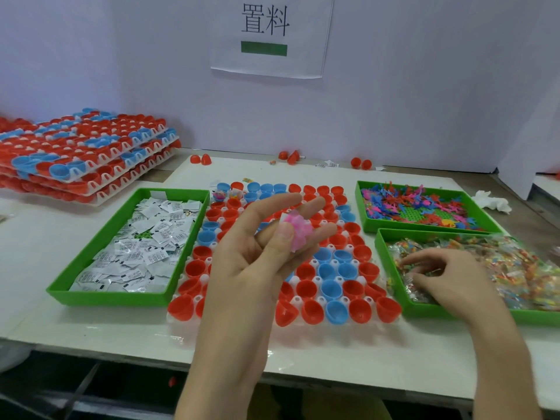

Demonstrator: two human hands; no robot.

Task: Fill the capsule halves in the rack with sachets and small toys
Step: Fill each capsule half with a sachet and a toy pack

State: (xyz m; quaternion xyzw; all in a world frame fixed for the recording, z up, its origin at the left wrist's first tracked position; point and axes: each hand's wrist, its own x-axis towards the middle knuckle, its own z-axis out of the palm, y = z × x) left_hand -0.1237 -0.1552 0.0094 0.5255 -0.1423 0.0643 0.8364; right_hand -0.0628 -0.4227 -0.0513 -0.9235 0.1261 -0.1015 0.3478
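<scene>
The left hand (257, 256) is raised palm-up over the white plastic rack (178, 330), its thumb pinching a soft-looking, knobbly pink toy (296, 231) (sealed in a clear film wrapper) against nearly straight fingers (285, 201). Below it, glossy red and blue egg-shaped capsule halves (330, 288) sit open side up in the rack's round sockets; a few in the far left corner already hold something colourful. Left of the rack, a green tray (106, 298) holds flat white printed sachets (142, 247). The right hand (448, 277) is down in the nearer right tray (382, 256), its fingers curled among crinkly clear packets (515, 268) of bright toys; I cannot tell whether they grip one. Behind it, another green tray (363, 221) holds loose spiky plastic pieces (424, 204). All rest on the pale counter (91, 328).
</scene>
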